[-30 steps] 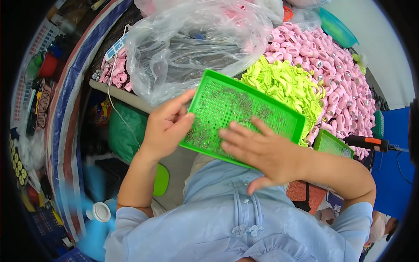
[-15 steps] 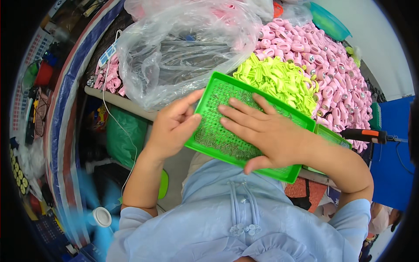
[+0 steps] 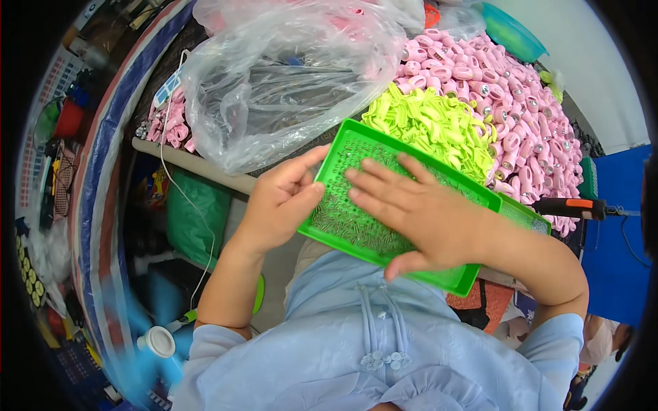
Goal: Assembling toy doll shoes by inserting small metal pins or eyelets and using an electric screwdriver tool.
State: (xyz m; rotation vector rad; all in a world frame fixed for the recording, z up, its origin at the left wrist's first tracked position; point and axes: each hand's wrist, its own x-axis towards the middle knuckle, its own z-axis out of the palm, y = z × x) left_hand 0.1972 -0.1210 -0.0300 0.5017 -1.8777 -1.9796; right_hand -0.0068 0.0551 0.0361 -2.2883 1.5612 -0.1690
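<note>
My left hand point(image 3: 282, 200) grips the left end of a shallow green plastic tray point(image 3: 370, 256), its thumb on the rim. Tilted in front of my body, the tray has rows of small holes in its floor. Many small, thin metal pieces point(image 3: 346, 225), possibly screws or pins, lie scattered over it; their exact kind is too small to tell. My right hand point(image 3: 428, 216) rests palm down over the tray's middle, fingers spread, hiding the pieces beneath it.
Beyond the tray are a heap of lime-green strap-like parts point(image 3: 432, 130) and a large pile of pink plastic parts point(image 3: 514, 116). A clear plastic bag point(image 3: 274, 103) lies at the back left. At right are another green tray point(image 3: 522, 215) and a corded black-and-orange tool point(image 3: 569, 207). A fan point(image 3: 160, 341) spins lower left.
The tray has shifted slightly right and toward my body, with my left hand still on it. My right hand has moved a little over the metal pieces, fingers slightly blurred.
</note>
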